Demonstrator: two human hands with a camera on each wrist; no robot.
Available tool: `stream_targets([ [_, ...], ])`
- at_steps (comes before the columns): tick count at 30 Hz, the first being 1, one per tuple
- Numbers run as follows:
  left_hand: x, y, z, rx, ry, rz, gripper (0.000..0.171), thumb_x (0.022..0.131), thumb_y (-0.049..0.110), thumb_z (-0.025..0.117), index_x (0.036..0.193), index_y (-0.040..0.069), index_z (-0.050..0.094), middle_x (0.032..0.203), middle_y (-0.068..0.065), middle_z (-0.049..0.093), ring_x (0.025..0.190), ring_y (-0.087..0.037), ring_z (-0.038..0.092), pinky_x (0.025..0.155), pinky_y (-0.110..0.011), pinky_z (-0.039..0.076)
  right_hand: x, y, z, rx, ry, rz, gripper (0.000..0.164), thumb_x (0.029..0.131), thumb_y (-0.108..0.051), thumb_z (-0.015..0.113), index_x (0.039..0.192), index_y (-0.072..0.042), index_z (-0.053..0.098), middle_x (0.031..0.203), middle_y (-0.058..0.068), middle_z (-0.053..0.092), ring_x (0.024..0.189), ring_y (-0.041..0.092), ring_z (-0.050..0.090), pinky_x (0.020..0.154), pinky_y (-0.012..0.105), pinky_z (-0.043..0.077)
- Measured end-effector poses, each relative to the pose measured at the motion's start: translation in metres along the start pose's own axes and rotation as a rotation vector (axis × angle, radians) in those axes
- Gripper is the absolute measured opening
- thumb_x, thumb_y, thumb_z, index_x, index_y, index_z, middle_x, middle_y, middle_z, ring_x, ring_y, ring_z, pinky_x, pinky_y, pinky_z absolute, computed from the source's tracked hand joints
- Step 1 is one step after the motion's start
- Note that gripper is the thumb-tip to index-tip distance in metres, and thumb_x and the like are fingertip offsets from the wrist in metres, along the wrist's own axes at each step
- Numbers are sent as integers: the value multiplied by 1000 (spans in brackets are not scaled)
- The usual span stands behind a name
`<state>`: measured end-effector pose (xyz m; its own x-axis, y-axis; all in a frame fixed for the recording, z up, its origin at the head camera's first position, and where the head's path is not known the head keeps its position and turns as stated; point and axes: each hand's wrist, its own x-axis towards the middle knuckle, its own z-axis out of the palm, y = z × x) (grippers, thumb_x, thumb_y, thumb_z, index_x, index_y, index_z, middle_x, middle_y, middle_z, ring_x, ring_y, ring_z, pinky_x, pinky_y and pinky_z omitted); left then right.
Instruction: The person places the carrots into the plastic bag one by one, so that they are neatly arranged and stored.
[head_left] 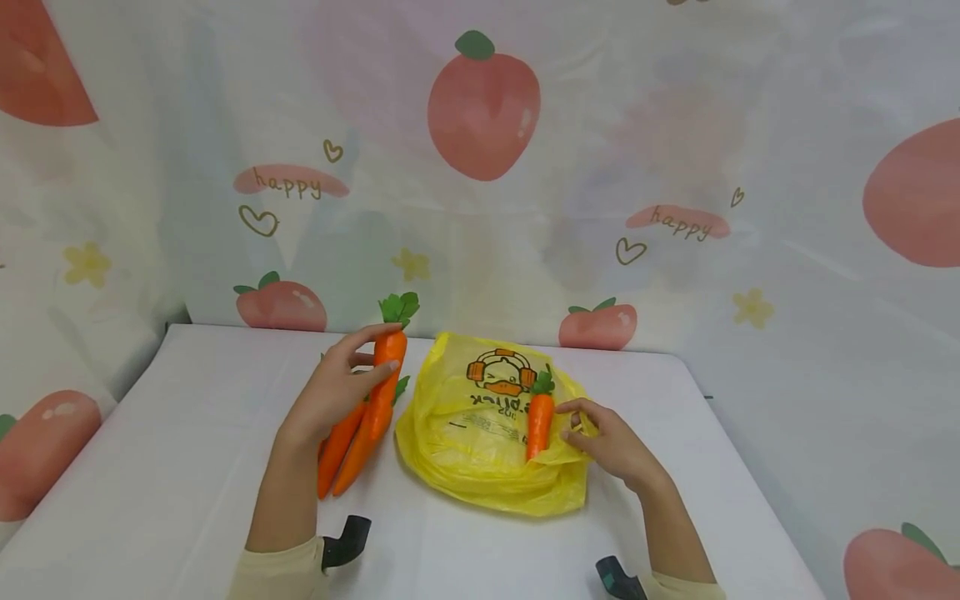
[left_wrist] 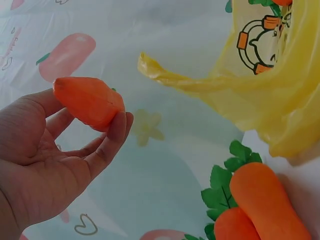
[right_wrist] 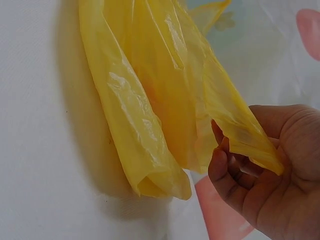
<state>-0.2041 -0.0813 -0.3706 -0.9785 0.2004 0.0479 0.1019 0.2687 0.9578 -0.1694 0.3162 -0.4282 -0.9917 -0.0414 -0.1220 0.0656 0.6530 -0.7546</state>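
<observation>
My left hand [head_left: 337, 387] grips an orange carrot [head_left: 387, 354] with green leaves near its top, holding it raised above the table. In the left wrist view the held carrot [left_wrist: 90, 102] points its tip toward the camera. Below that hand, two more carrots [head_left: 363, 458] lie side by side on the table. A yellow plastic bag [head_left: 450, 450] with a duck print stands right of them, its mouth spread. Inside leans a carrot [head_left: 539, 425], leaves up. My right hand [head_left: 611, 442] pinches the bag's right edge; the right wrist view shows the thin film [right_wrist: 240, 135] between thumb and fingers.
A white-covered table [head_left: 450, 558] carries everything. Behind and beside it hangs a pale curtain [head_left: 360, 100] printed with peaches, hearts and the word "happy". Dark wrist-worn devices [head_left: 347, 542] sit on both forearms.
</observation>
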Motion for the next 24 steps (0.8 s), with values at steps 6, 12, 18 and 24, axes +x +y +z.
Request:
stream_targets([
  [6, 2, 6, 9, 15, -10, 60, 50, 101, 16, 70, 146, 35, 59, 151, 1, 44, 125, -34, 52, 86, -44, 57, 0, -1, -1, 3, -1, 3, 33, 100, -12, 68, 133, -12, 66, 133, 15, 56, 122, 36, 47, 102, 50, 50],
  [12, 3, 13, 19, 18, -27, 77, 49, 101, 16, 70, 145, 34, 59, 152, 0, 44, 126, -34, 52, 87, -44, 57, -1, 0, -2, 1, 0, 8, 33, 100, -13, 68, 133, -12, 66, 136, 15, 55, 123, 36, 46, 103, 51, 49],
  [18, 3, 18, 28, -10, -27, 58, 49, 100, 17, 72, 143, 38, 61, 151, 5, 45, 125, -31, 52, 86, -43, 58, 0, 1, -2, -3, 1, -1, 33, 100, -12, 67, 133, -11, 66, 124, 13, 57, 122, 35, 46, 101, 48, 50],
  [24, 1, 24, 36, -22, -49, 110, 50, 99, 18, 73, 143, 38, 61, 152, 6, 44, 125, -31, 53, 91, -47, 55, 0, 3, -1, 6, -5, -11, 32, 100, -13, 67, 132, -11, 66, 118, 11, 55, 121, 35, 45, 99, 47, 50],
])
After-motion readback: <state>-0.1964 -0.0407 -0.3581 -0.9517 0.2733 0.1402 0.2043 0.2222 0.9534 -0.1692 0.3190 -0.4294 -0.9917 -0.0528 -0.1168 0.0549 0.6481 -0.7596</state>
